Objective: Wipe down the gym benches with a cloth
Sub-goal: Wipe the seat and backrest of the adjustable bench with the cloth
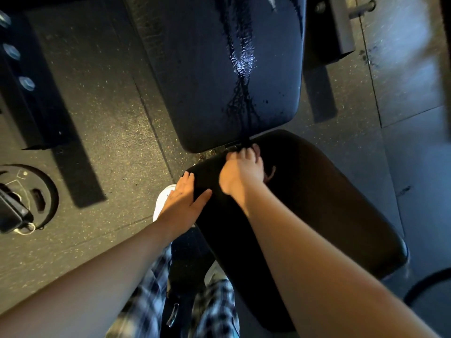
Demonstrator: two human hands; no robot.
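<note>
Two hands on seat pad (pixel 317 203): left hand (pixel 181 200) flat, released, 9 o'clock; right hand (pixel 242 170) curled, 12 o'clock, grasp undeterminable. Back pad (pixel 207 69) wet, judged slippery.

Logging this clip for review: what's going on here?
A person bends over a bench's black seat pad, the left hand resting flat on its edge. The right hand is curled at the seat's far end, by the gap under the back pad, which shows wet streaks. I cannot make out a cloth.
</note>
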